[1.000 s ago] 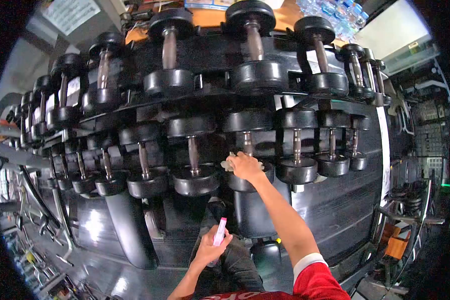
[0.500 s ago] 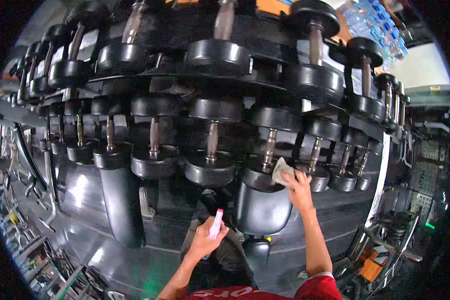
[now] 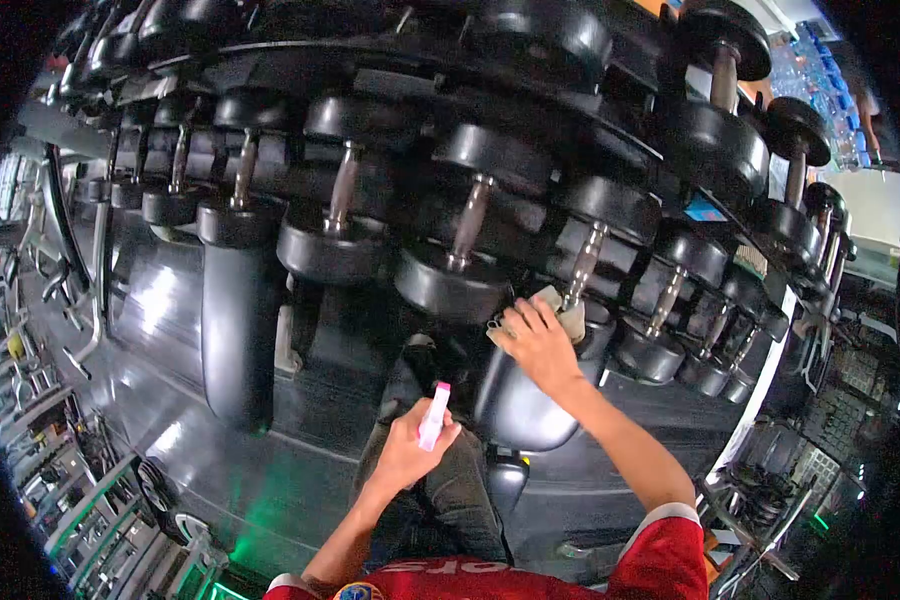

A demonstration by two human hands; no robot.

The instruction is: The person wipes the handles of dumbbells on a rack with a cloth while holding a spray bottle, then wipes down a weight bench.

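Note:
My right hand (image 3: pixel 542 348) presses a pale cloth (image 3: pixel 573 318) against the near head of a black dumbbell (image 3: pixel 589 262) on the lower rack row. Its fingers are bent over the cloth, and part of that head is hidden under them. In front of my legs, my left hand (image 3: pixel 407 450) is closed around a slim white-and-pink object (image 3: pixel 433 420) with a pink top; its lower part is out of sight in the fist. Just left of the cloth lies another dumbbell (image 3: pixel 469 225) with a worn metal handle.
A two-tier rack (image 3: pixel 390 85) carries several dumbbells. Below it stand a padded black bench end (image 3: pixel 520 400) under my right hand and another long pad (image 3: pixel 238 330) to the left. Packs of water bottles (image 3: pixel 820 95) are at upper right. Gym machines line both sides.
The view has shifted and tilted. My right hand with the cloth has moved left across the near head of the same dumbbell. My left hand still grips the pink-topped object.

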